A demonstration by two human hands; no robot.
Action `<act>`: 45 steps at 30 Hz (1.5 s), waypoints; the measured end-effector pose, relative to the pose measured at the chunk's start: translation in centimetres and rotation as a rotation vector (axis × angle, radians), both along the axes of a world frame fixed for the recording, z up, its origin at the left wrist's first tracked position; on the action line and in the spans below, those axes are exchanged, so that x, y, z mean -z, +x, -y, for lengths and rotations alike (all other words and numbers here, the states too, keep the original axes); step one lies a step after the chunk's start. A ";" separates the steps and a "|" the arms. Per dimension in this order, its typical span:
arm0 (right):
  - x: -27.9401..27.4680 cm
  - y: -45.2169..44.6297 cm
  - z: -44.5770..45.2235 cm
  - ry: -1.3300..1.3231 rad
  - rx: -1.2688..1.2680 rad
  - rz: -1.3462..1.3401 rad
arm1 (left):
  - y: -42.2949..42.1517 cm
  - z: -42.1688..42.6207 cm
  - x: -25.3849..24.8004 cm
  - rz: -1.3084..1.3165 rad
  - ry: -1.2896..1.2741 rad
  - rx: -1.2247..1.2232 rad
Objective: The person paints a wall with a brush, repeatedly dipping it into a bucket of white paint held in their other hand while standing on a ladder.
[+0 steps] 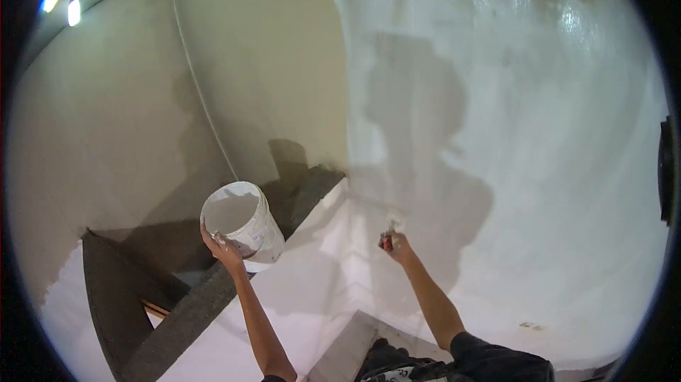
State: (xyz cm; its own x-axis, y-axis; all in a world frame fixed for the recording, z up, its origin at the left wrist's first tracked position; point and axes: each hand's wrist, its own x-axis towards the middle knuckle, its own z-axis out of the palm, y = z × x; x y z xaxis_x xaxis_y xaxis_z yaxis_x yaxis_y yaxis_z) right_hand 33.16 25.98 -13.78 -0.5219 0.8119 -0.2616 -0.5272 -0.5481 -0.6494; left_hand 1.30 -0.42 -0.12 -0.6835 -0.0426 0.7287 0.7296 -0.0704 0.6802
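Note:
My left hand [225, 248] grips a white bucket [264, 236] by its near side; the bucket is tilted, and its inside is coated with something pale. It is over the edge of a dark grey ledge [312, 201]. Closed round the red handle of a small tool [386, 241], my right hand [399, 246] is close to the white-coated wall [553, 169]. The tool's pale end is near the wall; whether it touches cannot be made out.
An uncoated beige wall [262, 48] is at upper left. Below the ledge is a dark recess [117, 297] with an opening. A lit lamp [74, 10] hangs at top left. At the right edge is a dark object [666, 169].

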 end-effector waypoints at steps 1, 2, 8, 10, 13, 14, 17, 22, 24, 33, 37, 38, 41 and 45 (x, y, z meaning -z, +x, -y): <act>0.3 -0.2 -0.9 0.112 0.004 -0.023 | 0.3 -0.1 -0.1 0.010 -0.001 -0.006; 0.5 -0.5 -1.9 0.223 0.007 -0.045 | 0.4 0.0 -0.1 0.020 -0.001 -0.014; -8.8 -1.9 0.1 0.318 0.236 0.205 | -0.3 -0.2 0.3 -0.026 0.015 0.037; -11.6 -2.2 -0.7 0.452 0.237 0.199 | 0.5 -0.1 -0.2 -0.023 0.000 0.018; -19.2 -2.6 -0.3 0.562 0.323 0.130 | 0.6 0.0 -0.6 -0.015 -0.026 0.009; -21.9 -2.6 0.1 0.630 0.345 0.151 | 0.6 0.0 -0.6 -0.014 -0.036 0.010; -30.2 -2.6 0.4 1.021 0.595 0.431 | 1.1 0.0 -0.7 0.011 -0.008 0.031; -41.4 0.1 -1.1 1.140 0.515 0.162 | 1.2 -0.2 -0.8 -0.012 -0.019 0.011; -42.3 1.0 -1.8 1.048 0.511 0.153 | 0.9 -0.1 -0.6 -0.008 -0.024 -0.010; -20.4 2.6 -4.3 0.910 0.464 0.509 | 1.1 -0.2 -1.1 -0.006 -0.047 0.000; -6.0 3.7 -2.1 0.867 0.449 0.817 | 1.8 -0.2 -1.6 0.050 -0.051 -0.005; -1.9 4.0 -2.1 0.822 0.410 0.852 | 2.1 -0.5 -1.9 0.063 -0.043 -0.007; 9.6 4.5 -1.3 0.436 0.222 0.847 | 2.0 -0.5 -1.9 0.027 -0.055 0.003; 11.9 3.8 -0.3 0.101 0.124 0.586 | 0.7 -0.4 -1.1 -0.030 -0.051 0.051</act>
State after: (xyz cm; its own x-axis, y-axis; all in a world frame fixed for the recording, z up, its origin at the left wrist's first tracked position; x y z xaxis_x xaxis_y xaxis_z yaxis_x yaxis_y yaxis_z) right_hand 36.98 26.31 -25.65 -0.2137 0.8932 -0.3955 -0.1221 -0.4261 -0.8964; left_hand 1.97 -0.07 0.93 -0.6615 0.0294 0.7494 0.7463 -0.0735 0.6616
